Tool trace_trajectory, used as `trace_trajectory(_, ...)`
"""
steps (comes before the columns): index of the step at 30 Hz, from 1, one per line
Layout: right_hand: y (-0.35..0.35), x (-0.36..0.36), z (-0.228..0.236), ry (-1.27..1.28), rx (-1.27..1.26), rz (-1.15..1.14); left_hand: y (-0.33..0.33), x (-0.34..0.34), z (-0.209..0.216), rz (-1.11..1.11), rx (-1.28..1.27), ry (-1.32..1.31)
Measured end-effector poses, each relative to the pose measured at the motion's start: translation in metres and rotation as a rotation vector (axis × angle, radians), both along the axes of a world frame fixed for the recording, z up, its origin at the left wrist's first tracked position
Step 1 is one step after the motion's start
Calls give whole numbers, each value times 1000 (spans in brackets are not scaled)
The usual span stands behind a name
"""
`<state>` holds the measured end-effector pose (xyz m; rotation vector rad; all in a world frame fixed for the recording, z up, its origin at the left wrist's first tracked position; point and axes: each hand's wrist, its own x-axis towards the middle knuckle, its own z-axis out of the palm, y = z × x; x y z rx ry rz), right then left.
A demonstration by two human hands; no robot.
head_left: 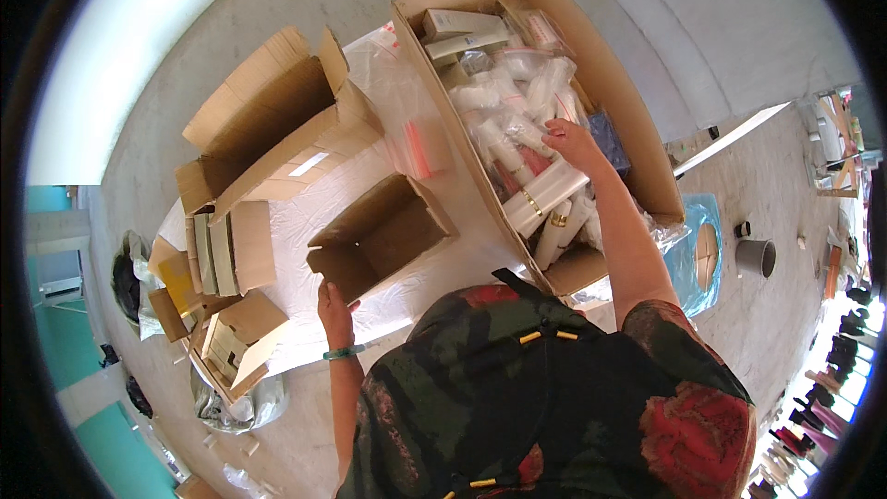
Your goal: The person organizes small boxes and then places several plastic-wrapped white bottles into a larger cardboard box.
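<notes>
My left hand is closed on the near left corner of a small open cardboard box, which stands tilted on the table with its inside bare. On the right, my right hand reaches into a large cardboard box. Its fingers are bent together above clear plastic wrapping; what they pinch, if anything, is hidden. White tubes with gold bands, wrapped in plastic, lie just below that hand. More bagged white pieces and flat white cartons fill the large box's far part.
A long open cardboard box stands at the far left of the plastic-covered table. Smaller opened boxes sit at the table's left edge. A grey bucket and a blue plastic-wrapped package are on the right.
</notes>
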<state>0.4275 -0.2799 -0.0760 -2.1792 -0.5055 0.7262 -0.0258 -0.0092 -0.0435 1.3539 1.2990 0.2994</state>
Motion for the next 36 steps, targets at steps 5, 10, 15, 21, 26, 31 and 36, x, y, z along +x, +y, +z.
trace_trajectory(5,-34,-28,4,-276,-278,216,8,-7,0,77,66,-19)
trace_trajectory(10,-31,-83,34,-503,-550,512,9,-10,-8,97,85,103)
trace_trajectory(15,-16,-109,32,-563,-676,526,6,-4,-3,95,62,56)
trace_trajectory(21,0,-121,-1,-647,-484,760,3,-7,-5,136,176,34)
trace_trajectory(26,1,-99,13,-338,-235,505,3,-19,5,87,61,101)
trace_trajectory(31,-6,-73,38,-234,17,141,5,-32,-4,172,-8,-20)
trace_trajectory(36,-10,-62,63,-203,135,-124,16,-36,-5,259,80,-43)
